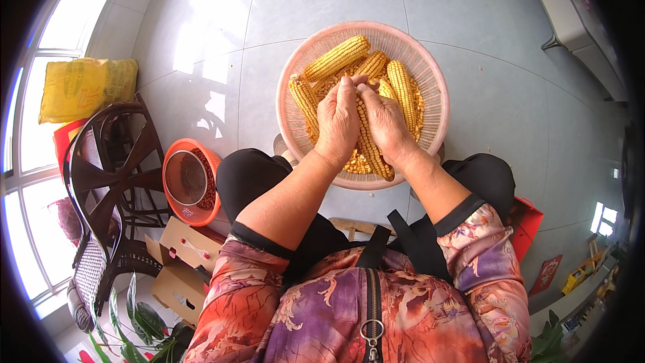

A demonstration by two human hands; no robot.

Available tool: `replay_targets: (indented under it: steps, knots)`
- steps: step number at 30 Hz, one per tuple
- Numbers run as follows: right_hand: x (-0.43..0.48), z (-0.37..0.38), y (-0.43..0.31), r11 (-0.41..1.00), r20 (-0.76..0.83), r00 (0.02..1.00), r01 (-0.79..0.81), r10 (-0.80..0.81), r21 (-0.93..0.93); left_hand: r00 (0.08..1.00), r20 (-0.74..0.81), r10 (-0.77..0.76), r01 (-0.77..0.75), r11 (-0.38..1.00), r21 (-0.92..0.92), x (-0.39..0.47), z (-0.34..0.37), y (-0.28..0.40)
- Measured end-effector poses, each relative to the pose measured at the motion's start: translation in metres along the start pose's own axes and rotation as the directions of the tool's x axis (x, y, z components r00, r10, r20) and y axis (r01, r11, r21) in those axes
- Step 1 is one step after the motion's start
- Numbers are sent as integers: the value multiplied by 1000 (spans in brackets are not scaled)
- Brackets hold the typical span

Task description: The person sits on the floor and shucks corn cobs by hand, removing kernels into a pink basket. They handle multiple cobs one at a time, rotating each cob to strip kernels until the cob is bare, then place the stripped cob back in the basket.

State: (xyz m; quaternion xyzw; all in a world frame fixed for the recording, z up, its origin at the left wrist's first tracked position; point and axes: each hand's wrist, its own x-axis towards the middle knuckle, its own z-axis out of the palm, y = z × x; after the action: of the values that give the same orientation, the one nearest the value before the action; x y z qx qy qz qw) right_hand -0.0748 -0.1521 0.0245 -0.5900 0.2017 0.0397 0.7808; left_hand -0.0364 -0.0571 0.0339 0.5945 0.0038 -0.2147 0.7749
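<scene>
A round pink plastic basket [436,85] sits before me, between my knees, with several yellow corn cobs and loose corn kernels [357,164] in it. Over its middle, my left hand [340,116] and my right hand [387,121] are close together, thumbs side by side, both closed around one corn cob [372,154]. That cob slants down toward me between my palms, and its upper end is hidden by my fingers. Other cobs lie about my hands: one at the back [336,58], one on the left [304,103] and one on the right [401,91].
On the left stand an orange basket [169,212] with a sieve [186,177] and reddish contents, an open cardboard box [176,287], a dark woven chair [121,176] and a yellow sack [83,88]. A red bag [526,224] is beside my right knee.
</scene>
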Motion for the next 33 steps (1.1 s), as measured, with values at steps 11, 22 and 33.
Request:
replay_targets:
  steps: [11, 22, 33]
  knots:
    - [-5, 7, -16, 958, 66, 988, -151, 139, 245, 999, 21, -48, 49, 995, -82, 0, -1, 1]
    - [-3, 5, -17, 957, -52, 980, -174, 191, 234, 998, -36, -43, 41, 998, -41, -3, 3, -3]
    - [4, 4, -4, 951, 4, 1000, -7, 6, 309, 989, -116, -96, 72, 978, -196, 10, -9, -3]
